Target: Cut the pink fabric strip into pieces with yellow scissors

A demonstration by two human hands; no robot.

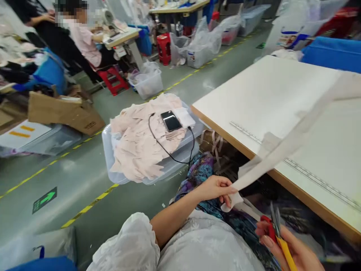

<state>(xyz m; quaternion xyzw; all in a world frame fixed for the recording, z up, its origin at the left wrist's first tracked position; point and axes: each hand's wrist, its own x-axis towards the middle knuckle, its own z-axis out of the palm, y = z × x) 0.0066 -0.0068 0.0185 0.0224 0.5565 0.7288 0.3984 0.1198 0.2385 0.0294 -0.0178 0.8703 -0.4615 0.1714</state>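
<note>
My left hand (218,189) pinches the near end of a long pale fabric strip (262,165) over my lap. From there the strip runs up to the right, across the edge of the white table (248,98). A small end of cloth hangs below my fingers. Lower right, my right hand (284,244) is closed around scissors (275,226) with red and yellow handles; their blades point upward and look slightly parted. The blades are apart from the strip held by my left hand. Part of my right hand is cut off by the frame's lower edge.
Left of the table, a clear plastic bin (105,150) bears piled pale pink fabric pieces (138,143), a black phone (171,121) and a cable (158,140). Cardboard boxes (62,111) stand at left. Behind, a person in pink sits at a sewing table (124,37) on a red stool (113,81).
</note>
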